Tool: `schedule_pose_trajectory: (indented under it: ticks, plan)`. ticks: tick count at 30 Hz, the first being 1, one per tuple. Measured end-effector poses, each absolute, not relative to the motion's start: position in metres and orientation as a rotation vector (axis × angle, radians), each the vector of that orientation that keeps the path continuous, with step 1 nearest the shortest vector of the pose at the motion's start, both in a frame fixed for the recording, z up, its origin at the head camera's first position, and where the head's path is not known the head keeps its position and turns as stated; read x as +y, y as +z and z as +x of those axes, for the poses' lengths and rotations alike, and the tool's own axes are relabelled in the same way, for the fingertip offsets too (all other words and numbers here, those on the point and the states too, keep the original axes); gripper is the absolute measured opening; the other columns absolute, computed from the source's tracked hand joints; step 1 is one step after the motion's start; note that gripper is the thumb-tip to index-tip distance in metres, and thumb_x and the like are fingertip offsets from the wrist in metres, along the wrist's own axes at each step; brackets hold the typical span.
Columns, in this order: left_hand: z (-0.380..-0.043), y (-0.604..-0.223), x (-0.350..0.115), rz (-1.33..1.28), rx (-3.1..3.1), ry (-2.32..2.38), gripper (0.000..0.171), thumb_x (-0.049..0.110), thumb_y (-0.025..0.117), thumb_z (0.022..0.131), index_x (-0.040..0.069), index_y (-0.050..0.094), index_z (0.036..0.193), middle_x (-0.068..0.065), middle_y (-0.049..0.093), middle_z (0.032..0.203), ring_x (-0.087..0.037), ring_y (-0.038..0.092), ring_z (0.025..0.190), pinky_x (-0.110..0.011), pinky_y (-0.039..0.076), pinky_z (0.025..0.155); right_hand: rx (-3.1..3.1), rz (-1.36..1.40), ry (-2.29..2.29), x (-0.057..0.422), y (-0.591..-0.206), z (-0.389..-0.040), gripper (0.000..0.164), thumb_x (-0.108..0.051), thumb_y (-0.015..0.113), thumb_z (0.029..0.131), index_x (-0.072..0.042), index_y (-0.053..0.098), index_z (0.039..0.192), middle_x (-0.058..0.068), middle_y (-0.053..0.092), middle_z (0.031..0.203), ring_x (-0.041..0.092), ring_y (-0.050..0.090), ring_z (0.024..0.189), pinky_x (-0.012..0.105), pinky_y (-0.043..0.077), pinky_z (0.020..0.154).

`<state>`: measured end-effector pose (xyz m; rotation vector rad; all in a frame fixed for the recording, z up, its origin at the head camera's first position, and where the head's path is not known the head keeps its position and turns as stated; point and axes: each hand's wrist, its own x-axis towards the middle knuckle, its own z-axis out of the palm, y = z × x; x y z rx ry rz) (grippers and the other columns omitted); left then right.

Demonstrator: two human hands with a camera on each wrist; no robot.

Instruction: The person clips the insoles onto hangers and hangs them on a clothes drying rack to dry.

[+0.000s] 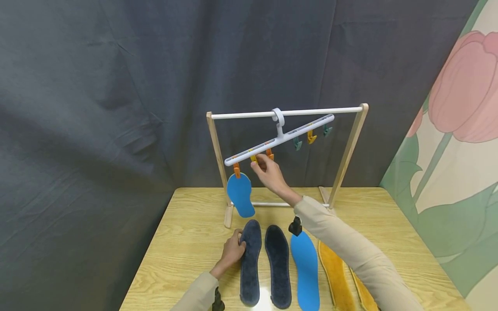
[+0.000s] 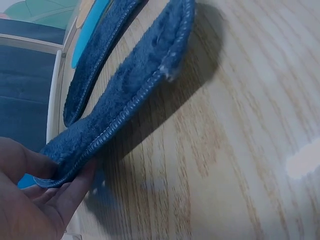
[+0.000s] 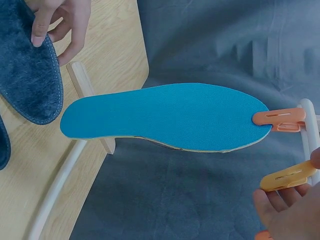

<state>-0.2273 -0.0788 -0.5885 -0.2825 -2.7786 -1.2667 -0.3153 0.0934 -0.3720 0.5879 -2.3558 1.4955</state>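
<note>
My left hand (image 1: 232, 249) pinches the edge of a dark blue fuzzy insole (image 1: 250, 263) near its upper end, thumb on top and fingers beneath. In the left wrist view that insole (image 2: 125, 92) is tilted up off the table, with a shadow under it. Up at the hanger, my right hand (image 1: 270, 173) holds a yellow clip (image 3: 287, 176) between thumb and fingers. Beside it an orange clip (image 3: 277, 118) grips a bright blue insole (image 1: 240, 194), which hangs from the low left end of the white clip hanger (image 1: 280, 139).
The hanger hooks on the white bar of a wooden rack (image 1: 352, 151). Further right on it hang green and yellow clips (image 1: 311, 137). A second dark insole (image 1: 278, 268), a blue insole (image 1: 305, 270) and two orange-yellow insoles (image 1: 336, 276) lie in a row on the wooden table (image 1: 186, 242).
</note>
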Motion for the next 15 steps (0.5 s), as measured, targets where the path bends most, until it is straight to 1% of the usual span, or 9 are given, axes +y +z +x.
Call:
schedule_pose_trajectory:
  ticks: [6, 10, 15]
  plan:
    - [-0.2279, -0.5876, -0.0784, -0.288, -2.769, -1.294, 0.032, 0.005, 0.053, 0.086, 0.003, 0.048, 0.117, 0.003, 0.047, 0.057, -0.008, 0.040, 0.043, -0.024, 0.033, 0.040, -2.354, 0.577, 1.482, 0.0924, -0.3723, -0.3152, 0.042, -0.026, 0.051, 0.090, -0.005, 0.045, 0.126, 0.012, 0.053, 0.115, 0.021, 0.054, 0.100, 0.032, 0.044, 0.084]
    - [-0.2286, -0.5859, -0.0773, -0.295, -2.765, -1.301, 0.031, 0.007, 0.053, 0.086, 0.004, 0.049, 0.117, 0.001, 0.049, 0.058, -0.008, 0.041, 0.045, -0.024, 0.035, 0.041, -2.349, 0.577, 1.477, 0.0919, -0.3716, -0.3154, 0.042, -0.026, 0.051, 0.090, -0.005, 0.046, 0.126, 0.013, 0.054, 0.115, 0.022, 0.054, 0.099, 0.033, 0.044, 0.084]
    - [-0.2295, -0.5841, -0.0764, -0.293, -2.763, -1.304, 0.031, 0.007, 0.054, 0.086, 0.004, 0.049, 0.117, 0.001, 0.051, 0.059, -0.008, 0.043, 0.046, -0.025, 0.036, 0.043, -2.361, 0.574, 1.477, 0.0922, -0.3701, -0.3151, 0.043, -0.026, 0.051, 0.090, -0.005, 0.045, 0.127, 0.012, 0.054, 0.116, 0.021, 0.055, 0.099, 0.033, 0.045, 0.083]
